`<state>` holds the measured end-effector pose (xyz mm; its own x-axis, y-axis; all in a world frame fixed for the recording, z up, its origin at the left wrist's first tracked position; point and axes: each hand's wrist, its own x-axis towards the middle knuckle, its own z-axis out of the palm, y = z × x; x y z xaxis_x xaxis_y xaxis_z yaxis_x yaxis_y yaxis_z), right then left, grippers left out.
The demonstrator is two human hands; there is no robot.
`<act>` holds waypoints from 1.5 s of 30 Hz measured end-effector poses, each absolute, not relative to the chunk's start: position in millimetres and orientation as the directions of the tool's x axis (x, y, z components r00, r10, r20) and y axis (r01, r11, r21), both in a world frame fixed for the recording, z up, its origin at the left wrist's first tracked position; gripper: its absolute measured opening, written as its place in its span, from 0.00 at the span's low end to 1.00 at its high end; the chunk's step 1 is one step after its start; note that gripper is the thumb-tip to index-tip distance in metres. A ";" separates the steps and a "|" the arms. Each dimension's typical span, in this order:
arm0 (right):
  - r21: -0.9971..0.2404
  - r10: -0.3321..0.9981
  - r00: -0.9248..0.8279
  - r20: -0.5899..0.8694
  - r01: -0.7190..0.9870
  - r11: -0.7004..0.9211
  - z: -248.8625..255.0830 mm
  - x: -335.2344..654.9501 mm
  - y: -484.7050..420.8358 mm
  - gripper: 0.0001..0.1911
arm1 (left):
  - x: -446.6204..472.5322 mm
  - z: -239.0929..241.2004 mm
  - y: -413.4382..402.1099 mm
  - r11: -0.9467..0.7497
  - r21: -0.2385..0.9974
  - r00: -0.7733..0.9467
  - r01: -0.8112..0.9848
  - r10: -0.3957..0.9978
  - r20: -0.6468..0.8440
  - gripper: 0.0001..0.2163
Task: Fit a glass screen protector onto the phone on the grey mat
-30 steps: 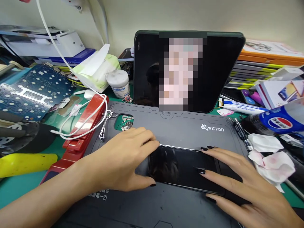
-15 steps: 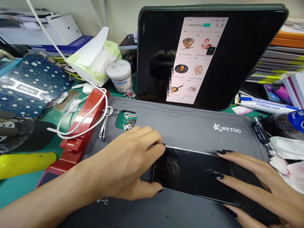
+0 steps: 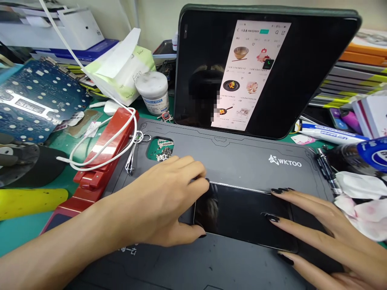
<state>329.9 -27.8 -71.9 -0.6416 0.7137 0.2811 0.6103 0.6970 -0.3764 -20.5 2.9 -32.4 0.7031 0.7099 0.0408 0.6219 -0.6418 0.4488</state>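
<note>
A black-screened smartphone (image 3: 238,213) lies face up on a dark grey work mat (image 3: 229,161). My left hand (image 3: 172,197) is closed around its left end, with the thumb at the near edge and the bent fingers at the far edge. At the other end, my right hand (image 3: 329,237) spans the phone with long, spread fingers. Its thumb rests at the near edge, one fingertip lies on the glass and the other fingers reach the far edge. Both hands have dark painted nails. The phone's underside is hidden.
A tablet (image 3: 208,48) stands behind the mat, showing a shopping page. To the left are a red device (image 3: 109,141) with a white cable, tweezers (image 3: 131,155), a paste jar (image 3: 152,92) and a blue circuit board (image 3: 36,100). Pens (image 3: 328,169) and cotton pads (image 3: 359,185) sit right.
Both hands keep their hold on the phone with almost the same pose. The view has shifted slightly, so hands and phone appear a little higher and further left.
</note>
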 end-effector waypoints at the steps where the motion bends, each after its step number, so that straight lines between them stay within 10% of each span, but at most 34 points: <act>1: -0.372 0.711 -0.646 0.279 0.610 0.700 -71.8 329.5 -27.4 0.25 | -20.4 -32.2 3.0 -0.642 0.448 0.702 0.622 0.711 0.044 0.20; 45: -0.312 0.674 -0.682 0.284 0.599 0.737 -69.8 330.4 -26.1 0.19 | -23.4 -33.7 2.2 -0.652 0.441 0.710 0.617 0.702 0.045 0.20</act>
<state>330.4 -26.1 -69.8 -0.6820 0.6740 0.2838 0.5990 0.7375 -0.3120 -23.4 2.2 -33.7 0.7104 0.7023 0.0452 0.6166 -0.6521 0.4411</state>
